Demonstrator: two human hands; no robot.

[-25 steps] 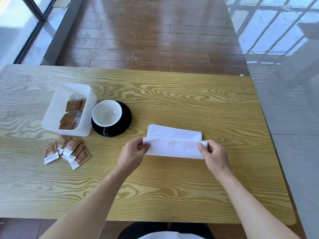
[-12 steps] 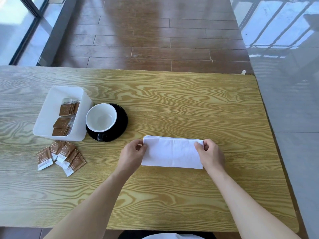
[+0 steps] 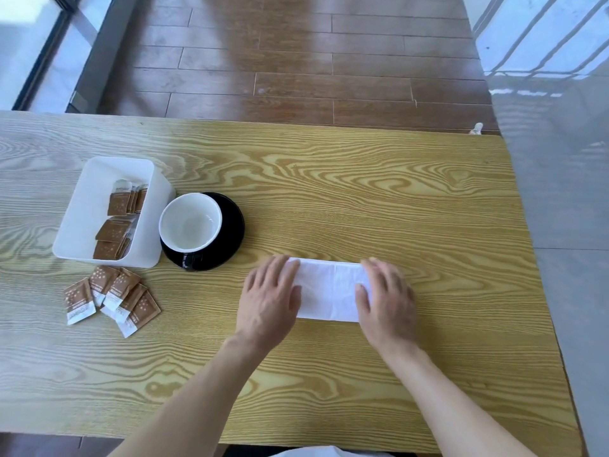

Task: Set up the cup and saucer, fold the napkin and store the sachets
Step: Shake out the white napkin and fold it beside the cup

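Bench [image 3: 362, 199]: folded napkin [image 3: 329, 291] is pressed flat under left hand [image 3: 268, 301] and right hand [image 3: 387, 301], both open, palms down. Bin [image 3: 82, 209] holds several sachets [image 3: 113, 230]; five more [image 3: 112, 296] lie beside it. Empty cup [image 3: 189, 222] is seated on saucer [image 3: 230, 232].

I see the napkin [image 3: 330, 291] fully folded over now: 1 second ago its near half was lifted off the table, and now it lies as 1 flat strip. My left hand [image 3: 267, 303] and right hand [image 3: 386, 300] no longer pinch the corners (fingers spread, palms down); both press flat on the napkin's 2 ends.
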